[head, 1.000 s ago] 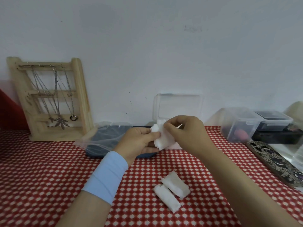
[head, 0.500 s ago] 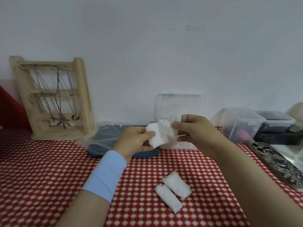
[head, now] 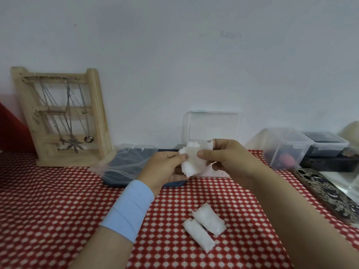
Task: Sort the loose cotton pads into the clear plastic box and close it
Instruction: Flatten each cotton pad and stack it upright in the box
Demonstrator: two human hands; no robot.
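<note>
— Cotton pads are being asked about: where are they being held, and what is being shown around them?

— The lower half of the frame is being covered by a red-and-white checked cloth. At the left, a wooden rack hung with chains is being leaned against the pale wall. Just right of it, a dark blue tray is being partly draped by a clear bag.

— And the clear plastic box?

— It is being kept at the centre, by the wall, with its lid being held upright and open. Its base is being largely hidden by the hands. At the right edge, two lidded containers and a patterned case are being shown.

— How are the fingers being used?

— A fanned stack of the pads is being pinched from both sides, just in front of the box and above the cloth. It is being gripped at its left edge by the left hand, thumb on top. Its right side is being clasped by the curled thumb and fingers of the right hand. A light blue wristband is being worn on the left forearm.

— Are any pads being left loose?

— Two white pad bundles are being left side by side, touching, on the cloth at lower centre, well apart from the box.
</note>
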